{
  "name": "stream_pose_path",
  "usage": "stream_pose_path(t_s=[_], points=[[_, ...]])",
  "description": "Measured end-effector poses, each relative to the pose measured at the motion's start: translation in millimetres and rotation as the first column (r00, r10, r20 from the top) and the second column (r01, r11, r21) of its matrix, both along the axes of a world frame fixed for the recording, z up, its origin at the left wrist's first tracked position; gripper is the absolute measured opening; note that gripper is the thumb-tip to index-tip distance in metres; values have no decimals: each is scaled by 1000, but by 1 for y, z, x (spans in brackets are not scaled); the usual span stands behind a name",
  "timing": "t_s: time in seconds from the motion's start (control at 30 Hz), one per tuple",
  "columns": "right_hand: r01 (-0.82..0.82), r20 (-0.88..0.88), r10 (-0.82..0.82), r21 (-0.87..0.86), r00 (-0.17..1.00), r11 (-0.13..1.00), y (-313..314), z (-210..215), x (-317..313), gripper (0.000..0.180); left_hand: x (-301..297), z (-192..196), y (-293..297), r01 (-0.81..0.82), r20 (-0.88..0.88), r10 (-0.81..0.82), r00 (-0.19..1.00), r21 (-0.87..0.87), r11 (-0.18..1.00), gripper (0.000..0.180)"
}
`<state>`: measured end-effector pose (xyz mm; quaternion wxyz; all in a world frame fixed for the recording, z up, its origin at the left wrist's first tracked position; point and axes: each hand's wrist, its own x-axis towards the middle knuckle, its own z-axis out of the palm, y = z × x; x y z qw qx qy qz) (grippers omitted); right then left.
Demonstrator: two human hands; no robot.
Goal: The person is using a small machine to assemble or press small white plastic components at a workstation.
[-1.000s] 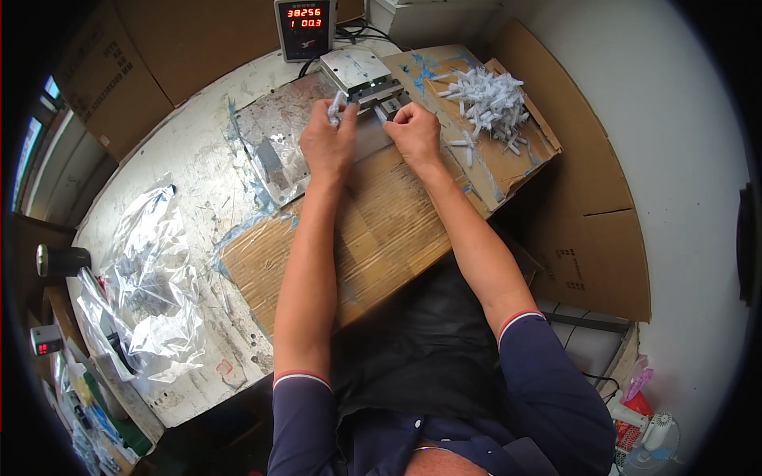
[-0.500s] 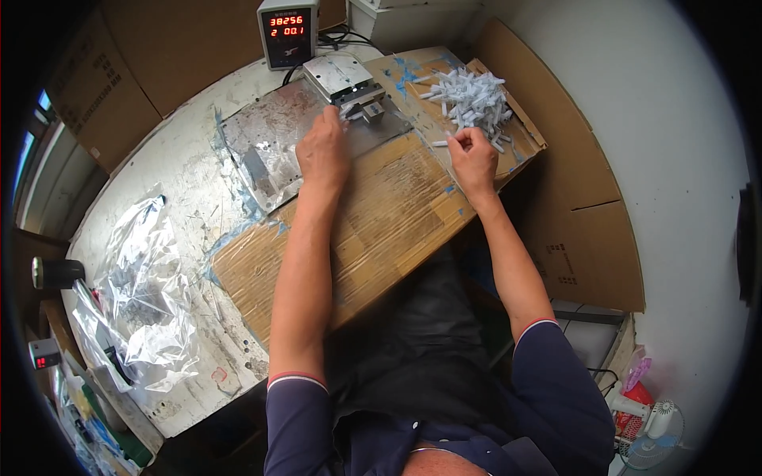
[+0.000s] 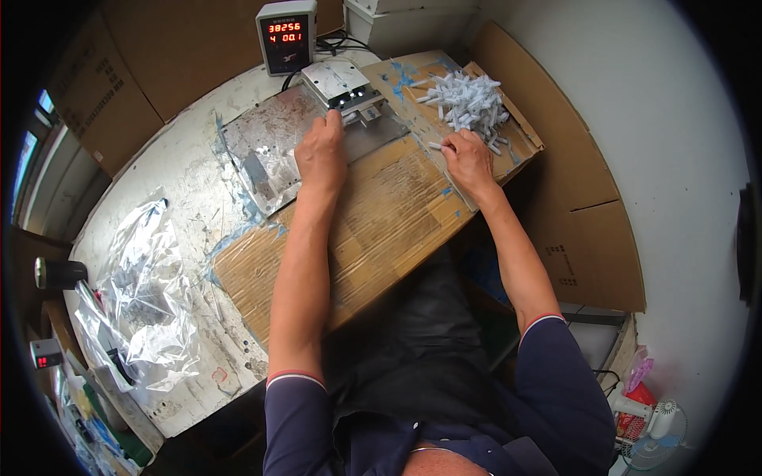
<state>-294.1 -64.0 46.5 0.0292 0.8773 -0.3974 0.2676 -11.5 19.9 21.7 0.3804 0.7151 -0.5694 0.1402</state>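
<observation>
Two hands at work: the left hand (image 3: 320, 152) sits at the small metal fixture (image 3: 347, 90), fingers curled against its front edge. The right hand (image 3: 468, 161) rests at the pile of white plastic pieces (image 3: 468, 99) on the cardboard-covered worktop (image 3: 381, 230), fingers bunched; what they pinch, I cannot tell.

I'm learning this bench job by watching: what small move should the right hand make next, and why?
Probably close the fingers on one small white piece and carry it left to the metal fixture. The right hand rests at the edge of the pile of white pieces, while the left hand waits at the fixture.
</observation>
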Motion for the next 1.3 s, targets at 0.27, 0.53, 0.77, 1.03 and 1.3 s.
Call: stream_pose_path(t_s=[0.27, 0.53, 0.77, 1.03, 1.3], points=[[-5, 569, -132, 232, 812, 973, 3, 4, 10, 10, -3, 6, 3, 22, -198, -62, 978, -200, 979, 13], [-120, 735, -278, 438, 618, 891, 9, -6, 33, 12, 8, 10, 4, -67, -538, -122, 834, -319, 945, 14], [-297, 728, -159, 456, 667, 839, 42, -2, 92, 10, 33, 4, 5, 198, -760, -411, 503, -362, 911, 13], [-500, 827, -270, 524, 494, 690, 40, 5, 146, 11, 23, 7, 7, 511, -765, -448, 462, -183, 840, 16], [-422, 869, -297, 460, 396, 782, 32, -12, 137, 9, 19, 15, 8, 547, -647, -367, 668, 92, 832, 19]])
